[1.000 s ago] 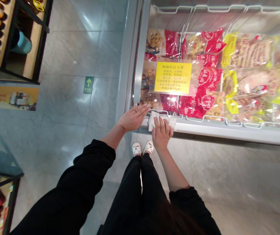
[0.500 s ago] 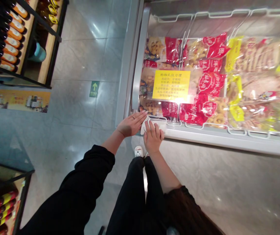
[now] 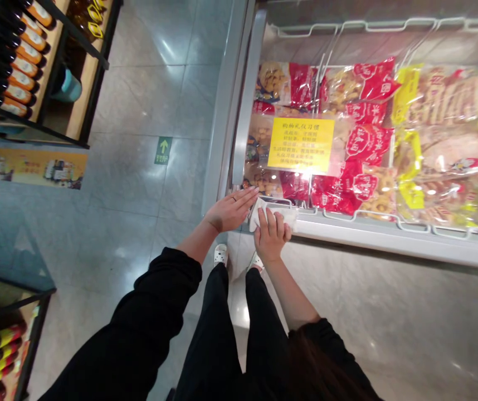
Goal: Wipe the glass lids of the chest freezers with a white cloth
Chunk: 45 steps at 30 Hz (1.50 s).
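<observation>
My left hand [image 3: 234, 209] lies flat with its fingers stretched out at the freezer's near left corner, fingertips beside the white cloth. A ring shows on one finger. Bent over the folded white cloth [image 3: 257, 216], my right hand [image 3: 272, 234] presses it against the freezer's front rim [image 3: 347, 235]. Part of the cloth is hidden under the fingers. Just beyond both hands, bags of frozen food [image 3: 341, 186] lie in white wire baskets [image 3: 339, 216] inside the freezer. A yellow notice [image 3: 301, 146] with printed characters sits above the bags.
Shelves of dark bottles with orange labels [image 3: 25, 67] stand at the upper left, a blue container [image 3: 69, 86] beside them. Another shelf [image 3: 34, 334] with red bottles is at the lower left. A green arrow sticker [image 3: 163, 150] marks the grey tiled floor [image 3: 130, 239].
My feet have moved apart, the left one shifting left. The freezer and both hands appear slightly farther right in the view; the right hand still has the cloth.
</observation>
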### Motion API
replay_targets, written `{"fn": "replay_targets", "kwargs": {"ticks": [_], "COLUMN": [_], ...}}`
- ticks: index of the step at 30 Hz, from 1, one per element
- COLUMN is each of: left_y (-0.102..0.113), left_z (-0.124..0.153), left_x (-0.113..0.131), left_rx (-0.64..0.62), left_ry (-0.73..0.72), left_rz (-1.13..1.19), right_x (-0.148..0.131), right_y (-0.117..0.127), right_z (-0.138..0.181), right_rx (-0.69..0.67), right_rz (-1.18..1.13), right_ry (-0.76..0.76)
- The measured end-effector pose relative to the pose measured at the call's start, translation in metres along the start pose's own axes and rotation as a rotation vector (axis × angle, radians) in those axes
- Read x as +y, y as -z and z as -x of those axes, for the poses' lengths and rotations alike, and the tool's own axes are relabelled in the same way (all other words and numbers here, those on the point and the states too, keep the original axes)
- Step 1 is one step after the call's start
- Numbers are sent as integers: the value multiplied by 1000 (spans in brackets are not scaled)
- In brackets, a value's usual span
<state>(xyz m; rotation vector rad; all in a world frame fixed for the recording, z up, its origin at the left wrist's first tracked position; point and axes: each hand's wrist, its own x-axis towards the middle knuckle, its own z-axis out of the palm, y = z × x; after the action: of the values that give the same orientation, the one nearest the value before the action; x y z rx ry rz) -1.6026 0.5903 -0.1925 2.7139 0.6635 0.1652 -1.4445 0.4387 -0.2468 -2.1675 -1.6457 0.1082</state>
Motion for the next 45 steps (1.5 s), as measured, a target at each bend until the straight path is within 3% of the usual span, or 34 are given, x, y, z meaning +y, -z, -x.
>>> {"fn": "replay_targets", "kwargs": {"ticks": [4,9,13,16,19,22,25,29,33,37,40,43,45], "left_y": [1,-1,-13,-23,-27,-26,-25,-27,-28,-27,-27,-30,-33], "left_z": [1,20,44,53,54,53,53,52,52,51,51,51,51], "left_x": [2,-4,-19,-25,-26,-25,-25,-25,-25,-24,-23,-24,-25], "left_rx": [39,358,504,500,491,484,455,470,477,464,464,474,510], "left_ry": [61,342,608,692,677,613,563,542,536,531,532,544,537], "left_rz": [-7,40,133,168,186,198,184,198,227,180,146,178,234], "right_x": [18,47,9,-32,-44,-29,-23,-59,-86,-70,-70,-88,-100], "right_y": [4,22,15,3,0,7,12,5,7,24,23,13,10], "right_z": [1,2,-2,-3,0,1,-5,-25,-36,-36,-45,-61,-67], "right_rx": [-92,-26,75,41,-35,-101,-67,-41,-195,-273,-243,-227,-243], "right_rz": [-6,71,101,76,54,55,92,112,64,48,84,107,94], "right_ry": [111,34,-119,-81,-16,48,27,-60,86,233,155,18,10]}}
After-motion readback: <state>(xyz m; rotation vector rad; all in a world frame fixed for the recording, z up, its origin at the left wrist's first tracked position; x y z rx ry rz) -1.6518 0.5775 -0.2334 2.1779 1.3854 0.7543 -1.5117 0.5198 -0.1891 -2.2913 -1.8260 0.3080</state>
